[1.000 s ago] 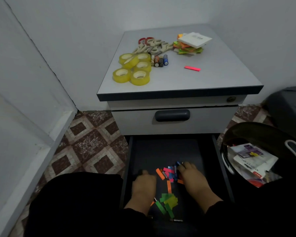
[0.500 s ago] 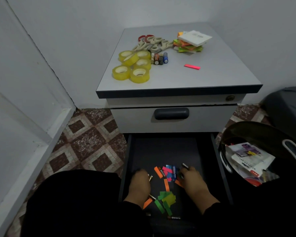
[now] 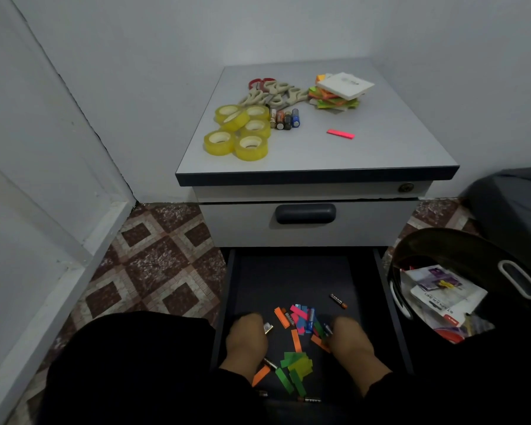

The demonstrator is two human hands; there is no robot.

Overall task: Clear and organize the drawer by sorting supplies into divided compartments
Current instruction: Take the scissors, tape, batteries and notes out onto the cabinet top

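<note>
The bottom drawer point(image 3: 288, 277) is pulled open, its floor dark. Coloured sticky tabs point(image 3: 298, 363) lie scattered in it, mixed with small batteries. My left hand point(image 3: 247, 342) is curled at the left of the pile, and a silvery battery point(image 3: 268, 328) sticks out from its fingers. At the pile's right edge my right hand point(image 3: 351, 340) is curled with a battery tip point(image 3: 327, 329) showing at its fingers. One battery point(image 3: 337, 300) lies alone behind it. Another battery point(image 3: 310, 399) rests at the drawer's front.
On the cabinet top point(image 3: 380, 148) sit yellow tape rolls point(image 3: 239, 133), scissors point(image 3: 273, 93), a row of batteries point(image 3: 284, 118), a sticky-note stack point(image 3: 337, 93) and a pink tab point(image 3: 340, 134). The upper drawer point(image 3: 305, 213) is closed. A dark bag point(image 3: 442, 296) of paper packs stands at the right.
Both hands have drawn back toward me across the pile. The right hand has left one battery lying alone behind it. A battery end now shows at the left hand's fingers.
</note>
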